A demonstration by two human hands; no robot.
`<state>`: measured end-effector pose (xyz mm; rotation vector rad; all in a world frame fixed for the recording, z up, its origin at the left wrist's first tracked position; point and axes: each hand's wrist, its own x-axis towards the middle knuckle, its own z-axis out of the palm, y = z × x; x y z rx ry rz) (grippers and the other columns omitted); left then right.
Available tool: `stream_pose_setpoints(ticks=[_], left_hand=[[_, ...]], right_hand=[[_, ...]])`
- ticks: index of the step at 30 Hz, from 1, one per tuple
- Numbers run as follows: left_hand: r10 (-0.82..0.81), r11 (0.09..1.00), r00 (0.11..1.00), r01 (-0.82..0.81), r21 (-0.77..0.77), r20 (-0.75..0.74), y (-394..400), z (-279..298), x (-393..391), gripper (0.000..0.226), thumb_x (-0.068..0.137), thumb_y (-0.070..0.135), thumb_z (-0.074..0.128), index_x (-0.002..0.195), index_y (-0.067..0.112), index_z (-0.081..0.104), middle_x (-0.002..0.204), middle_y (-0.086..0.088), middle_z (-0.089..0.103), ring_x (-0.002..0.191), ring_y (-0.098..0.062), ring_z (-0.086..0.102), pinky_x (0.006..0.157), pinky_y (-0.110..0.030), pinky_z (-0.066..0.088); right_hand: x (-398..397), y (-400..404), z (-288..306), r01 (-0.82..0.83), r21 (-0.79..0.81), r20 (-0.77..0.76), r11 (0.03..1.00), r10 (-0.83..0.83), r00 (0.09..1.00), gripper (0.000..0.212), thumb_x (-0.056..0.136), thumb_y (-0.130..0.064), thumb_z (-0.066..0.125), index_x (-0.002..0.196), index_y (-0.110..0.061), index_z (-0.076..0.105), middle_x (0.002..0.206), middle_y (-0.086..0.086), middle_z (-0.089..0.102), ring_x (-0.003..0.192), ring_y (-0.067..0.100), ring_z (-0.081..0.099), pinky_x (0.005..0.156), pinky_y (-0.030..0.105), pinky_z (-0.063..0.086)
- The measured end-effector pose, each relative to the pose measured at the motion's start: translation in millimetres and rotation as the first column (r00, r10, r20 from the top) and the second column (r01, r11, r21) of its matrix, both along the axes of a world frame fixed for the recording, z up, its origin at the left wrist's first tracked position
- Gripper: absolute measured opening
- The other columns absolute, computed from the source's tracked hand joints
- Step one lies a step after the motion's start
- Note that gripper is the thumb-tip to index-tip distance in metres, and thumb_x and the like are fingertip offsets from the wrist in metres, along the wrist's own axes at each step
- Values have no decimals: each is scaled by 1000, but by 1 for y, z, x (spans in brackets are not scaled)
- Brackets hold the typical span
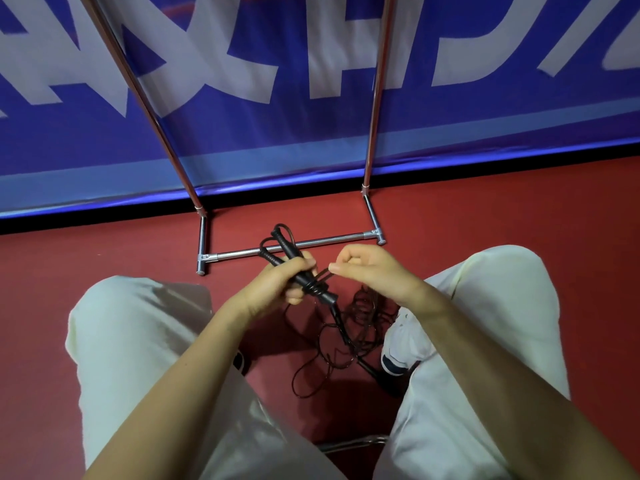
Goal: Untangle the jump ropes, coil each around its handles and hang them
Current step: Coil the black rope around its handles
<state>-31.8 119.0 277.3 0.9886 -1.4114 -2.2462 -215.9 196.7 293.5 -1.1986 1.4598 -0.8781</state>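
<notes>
Between the knees, the left hand [277,289] grips a pair of black jump-rope handles [294,261] held side by side, a few turns of cord wound round them. Just beside it, the right hand [367,271] pinches the black cord [323,274] between thumb and forefinger. Below both hands, the tangled ropes [346,334] lie on the red floor [485,216]; beyond them stands a metal rack [294,247].

Two bare forearms with no sleeves in view, left hand [277,285] and right hand [367,271] without rings or watch, pale cream loose trousers [131,341] on both legs, white shoe [405,348] with a dark navy toe
</notes>
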Motion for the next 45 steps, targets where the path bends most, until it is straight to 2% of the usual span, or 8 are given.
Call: stream_pose_setpoints(ticks=[9, 20, 27, 30, 34, 38, 41, 45], left_hand=[[219, 922, 831, -4, 388, -511, 13, 25, -11, 25, 70, 24, 81, 72, 11, 60, 46, 5, 19, 32, -2, 36, 34, -15, 32], [662, 729, 642, -430, 533, -387, -2, 24, -26, 32, 102, 22, 40, 72, 14, 47, 46, 8, 31, 34, -1, 29, 35, -13, 22], [824, 552, 469, -532, 643, -319, -22, 30, -10, 33, 101, 20, 45, 68, 16, 45, 55, 7, 36, 35, -2, 29, 36, -14, 18], [817, 560, 485, -541, 628, -311, -19, 27, -11, 32, 102, 21, 44, 70, 16, 46, 55, 7, 36, 35, -2, 29, 37, -14, 18], [796, 593, 523, -572, 567, -304, -17, 23, -12, 30, 103, 21, 43, 72, 17, 44, 53, 8, 35, 35, -2, 29, 36, -14, 20], [774, 626, 549, -588, 512, -315, -17, 21, -9, 31, 103, 21, 41, 73, 16, 45, 51, 8, 34, 35, -2, 30, 36, -13, 20], [755, 651, 578, -606, 458, -309, -15, 17, -8, 30, 104, 22, 41, 74, 16, 45, 52, 8, 36, 36, -2, 30, 35, -13, 21], [707, 706, 667, -681, 193, -234, -8, 3, -12, 30, 105, 25, 42, 77, 15, 45, 52, 8, 39, 40, -3, 31, 39, -15, 25]], right_hand=[[39, -10, -11, 154, 48, 295, 987, -161, 942, 41, 104, -11, 38, 66, -8, 53, 42, -7, 49, 39, 5, 43, 51, 22, 39], [63, -3, -39, 209, -226, -213, 951, -258, 942, 13, 100, -24, 51, 104, -12, 54, 66, -15, 51, 60, 0, 48, 60, 14, 36], [52, -4, -38, 292, -313, -207, 904, -365, 908, 20, 98, -13, 52, 81, -12, 63, 77, -4, 64, 77, 13, 58, 72, 24, 43], [54, -4, -35, 326, -12, 120, 945, -323, 939, 28, 102, -10, 40, 87, -8, 64, 68, -6, 51, 58, 5, 48, 61, 15, 40], [58, -4, -23, 221, 332, 640, 917, -391, 661, 25, 105, -15, 34, 95, -5, 55, 53, -8, 30, 40, 2, 22, 39, 16, 16], [59, 0, -20, 177, 1, 156, 984, -175, 972, 10, 100, -22, 52, 100, -12, 55, 60, -6, 41, 47, 9, 35, 45, 20, 31], [54, 1, -36, 98, -194, -431, 976, -175, 885, 15, 98, -23, 52, 96, -14, 64, 77, -2, 60, 72, 18, 53, 69, 33, 43], [67, 1, -33, 184, -3, -261, 983, -178, 949, 26, 98, -13, 46, 91, -8, 71, 70, -7, 54, 70, 14, 53, 75, 30, 45]])
